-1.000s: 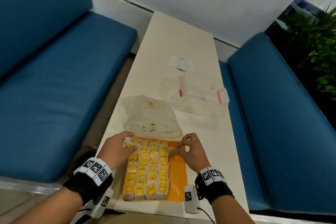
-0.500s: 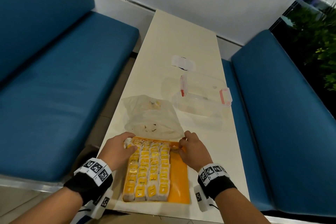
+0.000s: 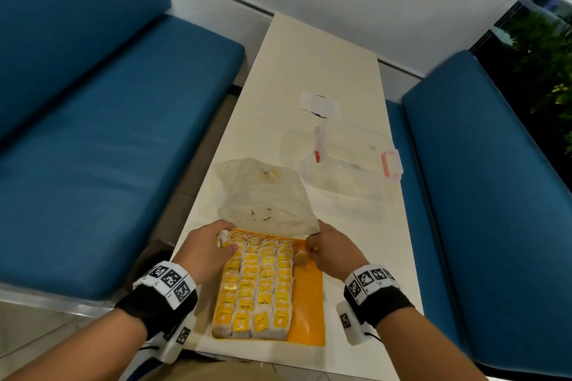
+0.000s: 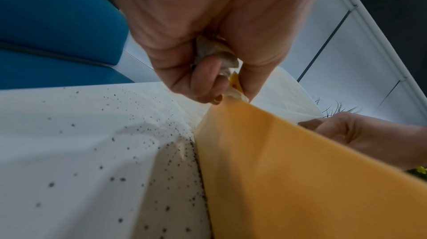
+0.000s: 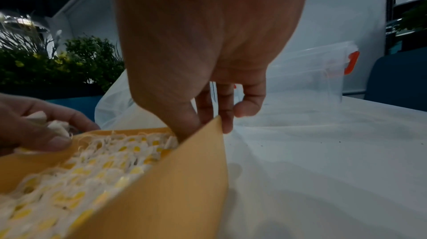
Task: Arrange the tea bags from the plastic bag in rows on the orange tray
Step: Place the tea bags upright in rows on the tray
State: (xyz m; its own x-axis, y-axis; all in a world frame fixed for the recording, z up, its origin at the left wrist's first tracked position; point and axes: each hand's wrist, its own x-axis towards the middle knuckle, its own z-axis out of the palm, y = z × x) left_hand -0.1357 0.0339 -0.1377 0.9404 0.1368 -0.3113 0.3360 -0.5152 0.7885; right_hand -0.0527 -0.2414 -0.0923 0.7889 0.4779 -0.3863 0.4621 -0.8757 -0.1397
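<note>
Head view shows the left hand clutching spare tea bags at the orange tray's far corner, the right hand pinching the opposite corner; tugging could scatter the rows beside the plastic bag.

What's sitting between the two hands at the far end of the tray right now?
In the head view, the far ends of the tea bag rows on the orange tray lie between left hand and right hand.

Black wristbands with white blocks of black-and-white square markers, a white camera unit under each wrist.
</note>
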